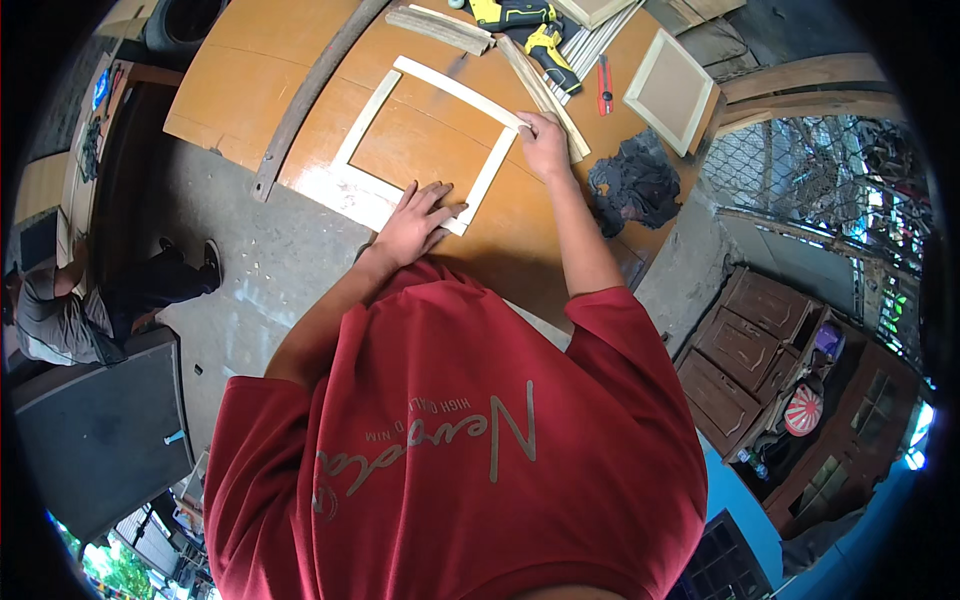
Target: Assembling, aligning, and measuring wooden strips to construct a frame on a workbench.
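A pale wooden frame [460,91] lies flat on the orange-brown wooden table [420,140], in front of me. My left hand [412,222] rests on the frame's near rail, close to its near right corner, with the fingers stretched out and spread. At the far right corner, my right hand [546,148] holds the frame between thumb and fingers. The underside of that grip is hidden.
Beyond the frame lie wooden strips [440,28], a yellow-black power drill [552,55] and a red utility knife [604,86]. A dark cloth [636,182] and a panelled frame [672,90] are at right. A curved bar [318,90] lies left; another person [70,320] sits far left.
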`<state>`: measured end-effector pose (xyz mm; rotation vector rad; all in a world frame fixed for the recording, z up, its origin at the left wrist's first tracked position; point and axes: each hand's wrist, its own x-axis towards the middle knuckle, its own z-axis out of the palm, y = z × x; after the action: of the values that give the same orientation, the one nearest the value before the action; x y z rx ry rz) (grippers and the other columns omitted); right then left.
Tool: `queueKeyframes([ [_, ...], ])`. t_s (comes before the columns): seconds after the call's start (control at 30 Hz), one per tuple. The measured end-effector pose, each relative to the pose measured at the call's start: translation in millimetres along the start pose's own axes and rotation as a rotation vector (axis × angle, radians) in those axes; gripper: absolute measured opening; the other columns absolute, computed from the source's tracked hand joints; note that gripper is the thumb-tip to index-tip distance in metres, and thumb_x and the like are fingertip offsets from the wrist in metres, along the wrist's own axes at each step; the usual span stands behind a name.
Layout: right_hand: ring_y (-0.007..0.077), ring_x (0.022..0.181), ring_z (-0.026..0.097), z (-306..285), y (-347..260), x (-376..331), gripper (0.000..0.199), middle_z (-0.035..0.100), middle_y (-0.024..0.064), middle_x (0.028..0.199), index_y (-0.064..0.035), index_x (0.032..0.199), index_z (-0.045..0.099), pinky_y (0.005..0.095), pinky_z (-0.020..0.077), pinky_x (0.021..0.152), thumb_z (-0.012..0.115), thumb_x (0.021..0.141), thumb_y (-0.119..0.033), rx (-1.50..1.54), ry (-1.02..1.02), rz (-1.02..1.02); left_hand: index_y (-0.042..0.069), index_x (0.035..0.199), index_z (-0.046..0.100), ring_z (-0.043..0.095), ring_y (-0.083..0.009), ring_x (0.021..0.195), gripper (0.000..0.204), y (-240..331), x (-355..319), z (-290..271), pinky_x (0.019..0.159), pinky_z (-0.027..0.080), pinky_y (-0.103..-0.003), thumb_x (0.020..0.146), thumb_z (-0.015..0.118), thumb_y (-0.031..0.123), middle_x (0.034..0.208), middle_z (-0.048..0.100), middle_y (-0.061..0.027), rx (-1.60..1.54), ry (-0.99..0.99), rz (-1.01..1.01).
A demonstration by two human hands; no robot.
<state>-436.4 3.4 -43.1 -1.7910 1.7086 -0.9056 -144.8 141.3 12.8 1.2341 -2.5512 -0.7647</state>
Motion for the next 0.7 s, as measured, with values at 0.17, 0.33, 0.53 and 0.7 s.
queueKeyframes([
  [0.17, 0.0226, 0.081, 0.067, -4.8, -8.9, -0.5, 0.024, 0.066, 0.0131, 0.1, -0.0029, 0.115, 0.074, 0.0346, 0.0557, 0.076, 0.073, 0.092, -0.006, 0.008, -0.002, 0.005, 0.02, 0.14, 0.06, 0.038, -0.0334, 0.149, 0.047, -3.4, -0.4, 1.9, 0.126, 0.024, -0.057, 0.094, 0.068, 0.02, 0.156, 0.044, -0.0113, 0.042, -0.016, 0.03],
  [0.33, 0.0384, 0.091, 0.072, -9.7, -45.9, -22.3, 0.024, 0.073, 0.0212, 0.101, -0.0025, 0.095, 0.074, 0.0457, 0.0575, 0.084, 0.078, 0.088, -0.026, 0.008, 0.067, 0.334, 0.018, 0.133, 0.063, 0.038, -0.0329, 0.148, 0.042, -6.0, -2.9, 3.8, 0.125, 0.025, -0.057, 0.092, 0.07, 0.019, 0.155, 0.045, -0.0109, 0.004, -0.003, 0.012],
  [0.53, 0.0407, 0.086, 0.074, 0.2, -91.3, -52.5, 0.051, 0.075, 0.0232, 0.087, -0.0035, 0.086, 0.075, 0.0485, 0.0583, 0.082, 0.084, 0.077, -0.053, -0.242, -0.149, 0.542, 0.015, 0.127, 0.066, 0.04, -0.0326, 0.147, 0.038, -5.2, -0.1, 0.8, 0.124, 0.028, -0.057, 0.09, 0.072, 0.019, 0.153, 0.047, -0.0102, -0.005, -0.011, 0.021],
  [0.7, 0.0412, 0.088, 0.074, 7.6, -89.9, -56.4, 0.05, 0.076, 0.0236, 0.089, -0.0031, 0.09, 0.077, 0.0488, 0.0586, 0.082, 0.084, 0.077, -0.05, -0.173, -0.105, 0.595, 0.015, 0.126, 0.066, 0.041, -0.0319, 0.147, 0.038, -4.1, -0.1, 0.5, 0.123, 0.029, -0.057, 0.089, 0.073, 0.02, 0.153, 0.047, -0.0096, -0.007, 0.021, 0.028],
])
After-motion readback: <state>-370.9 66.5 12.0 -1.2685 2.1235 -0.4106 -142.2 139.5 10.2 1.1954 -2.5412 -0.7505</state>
